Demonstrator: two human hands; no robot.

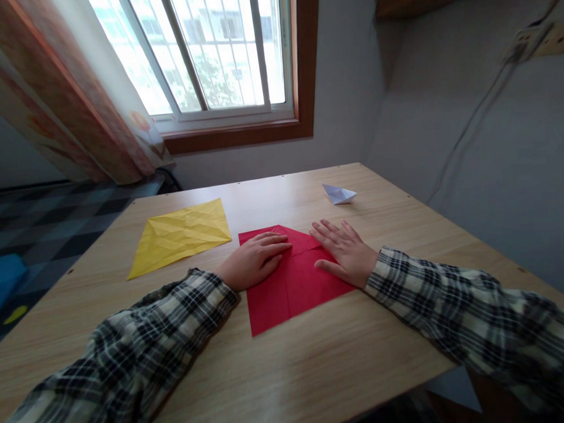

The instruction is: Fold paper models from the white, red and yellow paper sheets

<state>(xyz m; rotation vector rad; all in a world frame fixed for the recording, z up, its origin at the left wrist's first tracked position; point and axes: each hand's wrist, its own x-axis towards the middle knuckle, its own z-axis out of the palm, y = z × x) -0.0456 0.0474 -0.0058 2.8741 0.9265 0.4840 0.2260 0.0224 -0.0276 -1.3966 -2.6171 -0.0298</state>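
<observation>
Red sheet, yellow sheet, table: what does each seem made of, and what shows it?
Red sheet: apparently matte paper, judging by its crisp fold line.
Yellow sheet: probably thin paper, dull, as creases cross it.
Table: wood or wood-look laminate; grain and slight sheen leave it open.

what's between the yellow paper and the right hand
A strip of tabletop, the left hand and part of the red paper, in the head view.

Barred window [225, 59], daylight-bright; brown wooden frame [305, 69]. Patterned curtain [86, 89] at left. Pale wall [345, 92]; wooden shelf [422, 0] upper right. Worktop [269, 378]: light wood grain.
</observation>
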